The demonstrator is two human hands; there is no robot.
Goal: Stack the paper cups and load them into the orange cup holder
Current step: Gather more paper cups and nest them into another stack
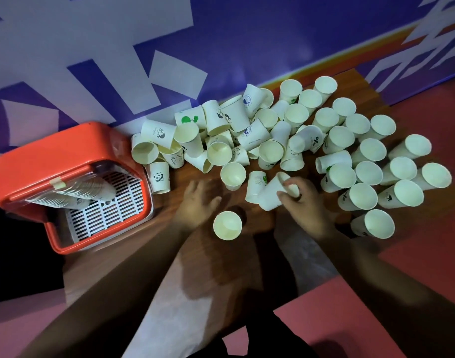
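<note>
Dim scene, motion blur, wide-angle bending at edges, dark foreground

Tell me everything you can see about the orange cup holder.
The orange cup holder is a boxy, rounded, plastic-looking case at the left end of the table, by the wall. A clear cover with a bit of tape spans its top; a white slotted grille shows beneath. A stack of nested paper cups lies slanted inside.
</note>
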